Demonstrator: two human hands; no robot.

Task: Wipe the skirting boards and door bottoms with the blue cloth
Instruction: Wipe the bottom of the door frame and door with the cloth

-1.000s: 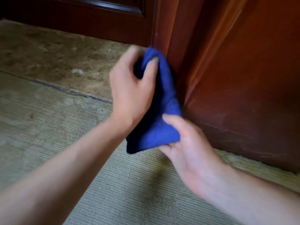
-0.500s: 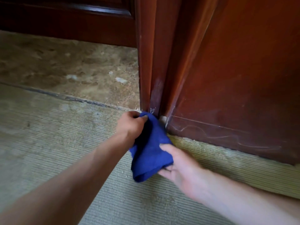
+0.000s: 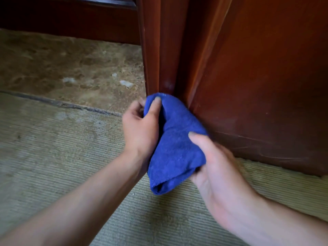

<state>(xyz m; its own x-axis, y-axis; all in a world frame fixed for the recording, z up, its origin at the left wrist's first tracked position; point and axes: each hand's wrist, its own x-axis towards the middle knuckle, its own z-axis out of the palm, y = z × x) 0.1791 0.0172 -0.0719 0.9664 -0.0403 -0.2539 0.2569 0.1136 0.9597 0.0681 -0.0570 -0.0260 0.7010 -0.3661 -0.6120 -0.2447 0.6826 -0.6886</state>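
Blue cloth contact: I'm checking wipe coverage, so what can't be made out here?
- Head view: the door frame foot is hidden behind the blue cloth.
- Right hand fingers: tucked under the cloth.
- Left hand fingertips: motion-blurred.
- Skirting board: cut off at the right edge.

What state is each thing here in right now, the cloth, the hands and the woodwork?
Blue cloth: folded over, held at both ends, lying against the foot of the door frame.
Left hand: fingers curled round the cloth's top end.
Right hand: thumb on top of the cloth, gripping its lower end.
Door frame: pale smudges near its foot.
Skirting board: faint pale scratch lines.
Carpet: pale worn patches.
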